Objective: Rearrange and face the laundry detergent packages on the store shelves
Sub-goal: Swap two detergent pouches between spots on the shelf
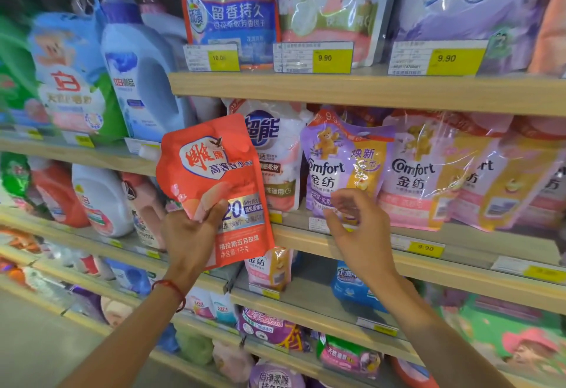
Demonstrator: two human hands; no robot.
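The wooden shelves [367, 90] fill your view, running from near left to far right in several tiers. On the left bay stand big detergent bottles [137, 81], blurred and packed close together. The top shelf on the right carries a row of large upright pouches [321, 5], with yellow price tags [332, 57] clipped in front of them. One shelf lower, a row of purple and pink softener pouches [410, 173] leans to the left, overlapping one another, and a white pouch [278, 155] stands at the left end of that row.

The red pouch [214, 185] is off the shelf, tilted slightly, and it covers the left side of the white pouch behind it. Your left hand [186, 234] grips it at its lower left edge, with a finger curled over the front; a red string bracelet [171, 288] sits on that wrist.

Your right hand [358, 234] holds nothing. Its fingers are loosely spread and bent, raised in front of the bottom of the leftmost purple pouch [343, 167]; you cannot tell from here whether the fingertips touch it.
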